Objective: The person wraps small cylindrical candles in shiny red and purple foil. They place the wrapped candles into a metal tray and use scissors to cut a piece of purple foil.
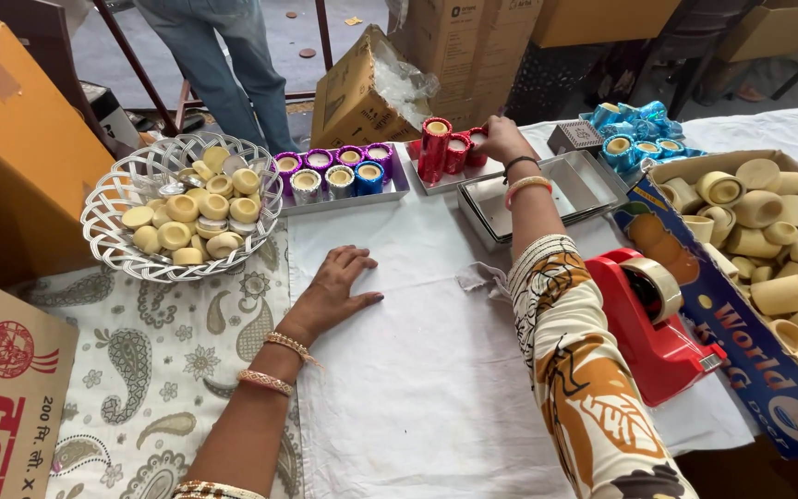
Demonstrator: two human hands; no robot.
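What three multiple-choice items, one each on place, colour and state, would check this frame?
1. Where does the right hand reach?
A. the red wrapped cups
B. the woven basket
C. the tape dispenser

2. What colour is the tape dispenser?
A. blue
B. red
C. green

3. How is the left hand?
A. gripping a cup
B. holding tape
C. flat on the white cloth

Answers: 1 A, its fingers are at the red cups on the far tray; 2 B, its body is red; 3 C, palm down, holding nothing.

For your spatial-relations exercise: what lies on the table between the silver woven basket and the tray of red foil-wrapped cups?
In the head view, between the basket and the red cups' tray sits a tray of purple, silver and blue foil-wrapped cups. The right hand reaches the red cups.
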